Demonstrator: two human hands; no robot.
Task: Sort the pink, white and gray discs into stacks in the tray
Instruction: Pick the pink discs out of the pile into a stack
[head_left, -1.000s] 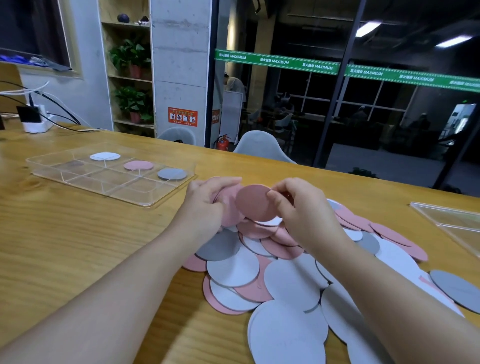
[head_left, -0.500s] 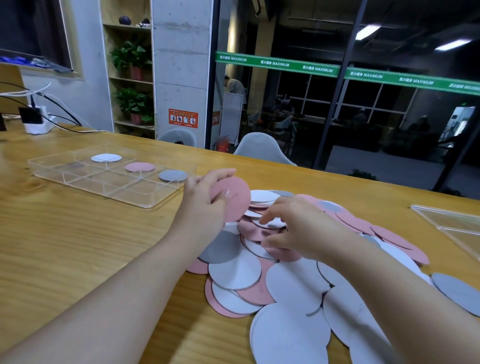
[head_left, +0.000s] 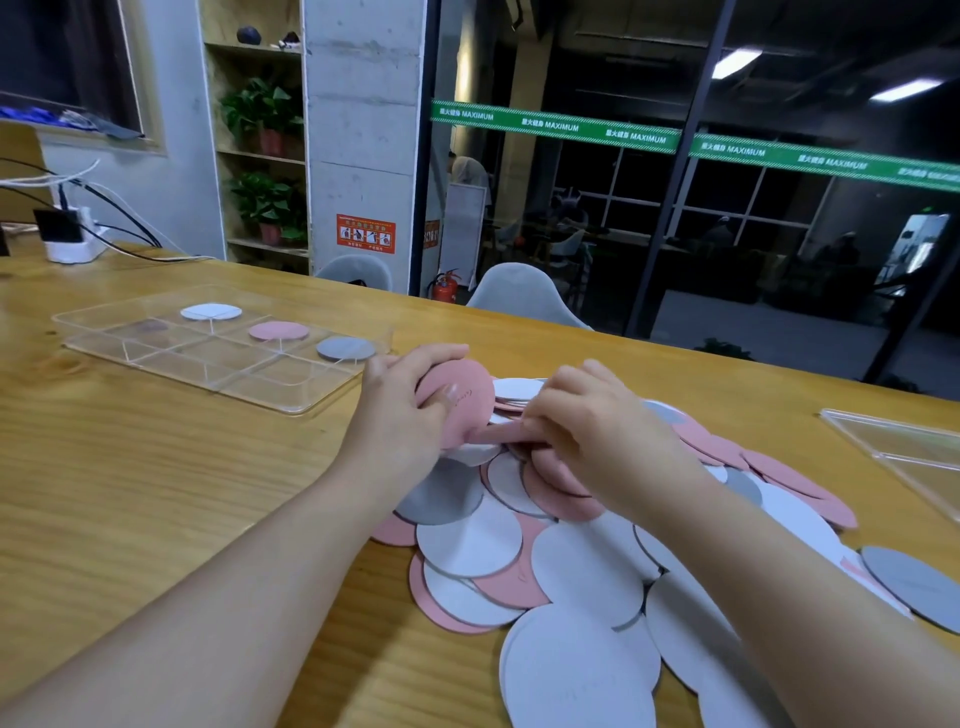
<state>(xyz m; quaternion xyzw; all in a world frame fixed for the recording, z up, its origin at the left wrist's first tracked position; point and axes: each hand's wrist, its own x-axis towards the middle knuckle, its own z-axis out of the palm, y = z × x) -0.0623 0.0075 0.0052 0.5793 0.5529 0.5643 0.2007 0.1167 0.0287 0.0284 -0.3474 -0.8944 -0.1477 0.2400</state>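
Note:
A loose heap of pink, white and gray discs covers the table at centre right. My left hand holds a small bunch of pink discs upright above the heap's far left edge. My right hand pinches another pink disc, lifting its edge off the heap toward the bunch. The clear divided tray lies to the far left, with a white disc, a pink disc and a gray disc in separate compartments of its back row.
A second clear tray sits at the right table edge. A white power strip with cables stands at the far left corner. Two gray chairs stand behind the table's far edge.
My right hand passed a pink disc to the left hand, dropped to the heap and pinched another pink disc. The left hand's bunch stayed over the heap's left edge.

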